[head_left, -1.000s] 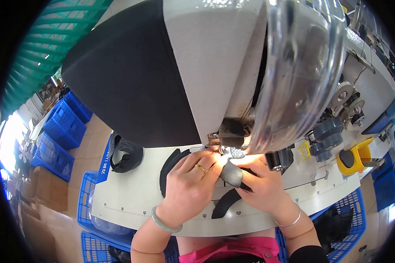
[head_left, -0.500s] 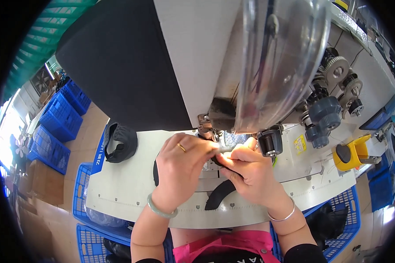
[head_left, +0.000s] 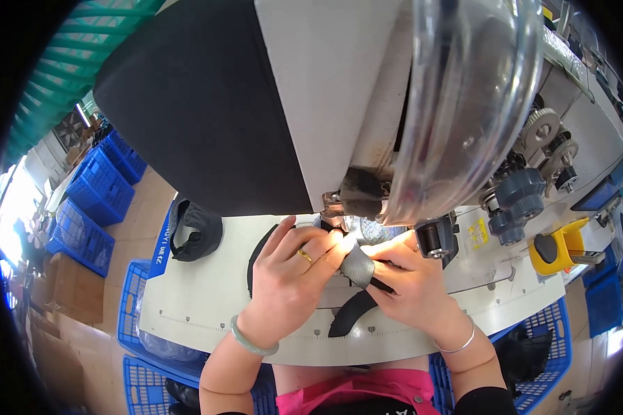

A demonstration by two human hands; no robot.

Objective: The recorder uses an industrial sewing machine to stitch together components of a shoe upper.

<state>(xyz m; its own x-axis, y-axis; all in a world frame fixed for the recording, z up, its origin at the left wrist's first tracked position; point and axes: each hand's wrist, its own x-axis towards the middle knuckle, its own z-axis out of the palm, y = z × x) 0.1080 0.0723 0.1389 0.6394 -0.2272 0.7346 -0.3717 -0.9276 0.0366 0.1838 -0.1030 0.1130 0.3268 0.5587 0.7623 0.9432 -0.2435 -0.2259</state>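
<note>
Head view, landmark = white sewing table.

Nearest edge of table: two forearms come up over it, one bracelet each. Pale green bangle on the left wrist, thin silver bangle on the right.

Mid-table: left hand palm down, fingers curled forward, one gold ring on it, fingertips pressing onto a grey mesh piece. Right hand comes in from the right side of the table, thumb and fingers pinched on the same mesh piece. Both hands together, touching, both clamped on that one piece. One black curved strip runs from under the mesh toward the near table edge, partly under the right hand. More black fabric shows just left of the left hand.

Just beyond the hands: mesh piece sits at the needle area of one sewing machine; one clear plastic guard hangs over it. Needle itself too hidden to tell.

Left part of table: one dark cap-like piece, well apart from the hands.

Right end of table: one yellow holder, grey gear parts behind it.

Left of and below the table, on the floor: at least four blue crates.
</note>
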